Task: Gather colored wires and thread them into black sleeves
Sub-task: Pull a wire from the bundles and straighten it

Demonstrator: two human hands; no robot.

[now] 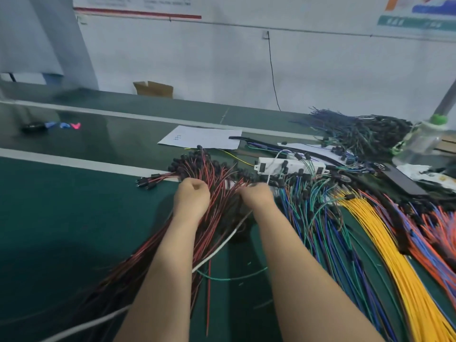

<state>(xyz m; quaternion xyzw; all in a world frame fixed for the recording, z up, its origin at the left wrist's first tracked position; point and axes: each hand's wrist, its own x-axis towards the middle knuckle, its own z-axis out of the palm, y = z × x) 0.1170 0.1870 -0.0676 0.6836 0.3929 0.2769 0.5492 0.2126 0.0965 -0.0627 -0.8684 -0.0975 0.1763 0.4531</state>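
Green bench mat (61, 206), conveyor-style strip behind it.

- Far left, back: small dark object (33, 126) with blue and pink bits beside it, too blurred to identify.
- Against the wall: an open cardboard box (153, 88).
- Centre, back: a sheet of paper (202, 138) is laid flat on the bench.
- Left of centre: a thick fan of red-and-black wires (138, 255) is spread diagonally from the near edge toward the paper. Black sleeves (177, 167) are seen on their far ends, clustered just beyond the hands.
- Left hand (192, 197): pressed onto the fan, fingers curled tight, thumb against forefinger. Strands of the red-and-black wires are gripped.
- A white cable (217, 248) is run between the forearms. A loose green wire (232, 278) is curved on the mat under them.
- Right hand (256, 196): just beside the left, fingers bent down into the same fan and hidden by the knuckles. Whether strands are held cannot be told.
- Beyond the right hand: a white box (291, 166) lying among the sleeved ends.
- Right of the right forearm: blue and green wires (308, 218), then yellow wires (394, 255), then orange and blue wires (439, 230), laid side by side.
- Far right, back: a dark sleeved bundle (365, 132), with a clear bottle (424, 141) beside it.
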